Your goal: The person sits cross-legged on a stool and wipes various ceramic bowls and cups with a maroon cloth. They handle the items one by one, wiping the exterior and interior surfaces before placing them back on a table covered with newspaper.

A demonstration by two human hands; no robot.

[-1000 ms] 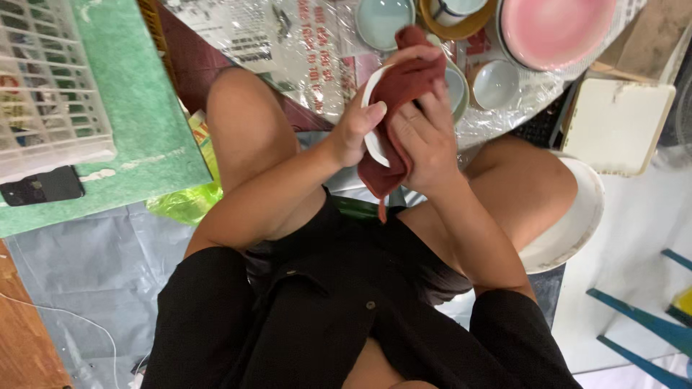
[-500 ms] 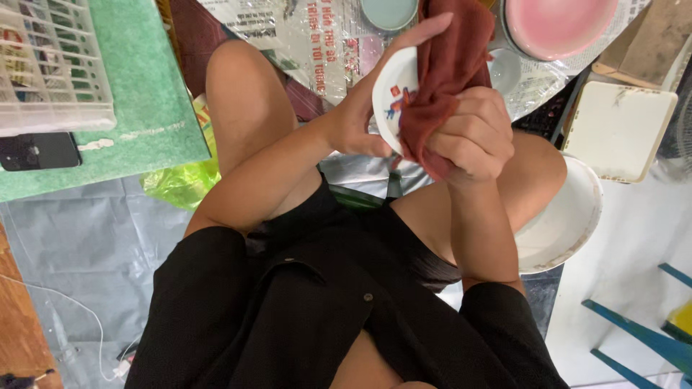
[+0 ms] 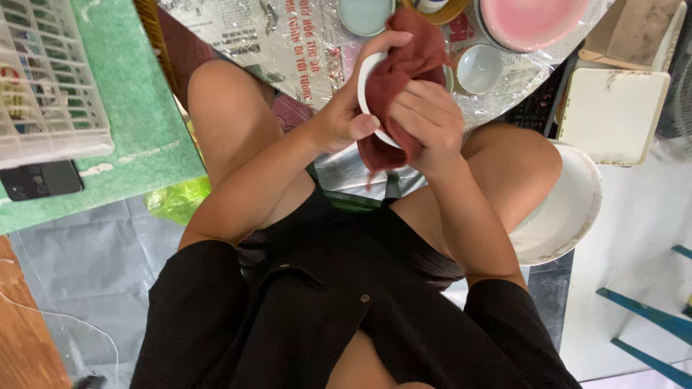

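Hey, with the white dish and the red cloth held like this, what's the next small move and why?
Probably turn the white dish a little in the left hand so the cloth reaches a fresh part. The right hand presses the dark red cloth over most of the dish's face, while the rim by the left fingers is bare.

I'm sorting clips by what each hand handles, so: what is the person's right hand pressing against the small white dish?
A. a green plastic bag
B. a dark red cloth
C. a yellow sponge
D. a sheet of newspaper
B: the right hand bunches a dark red cloth against the white dish, which the left hand grips by its rim.
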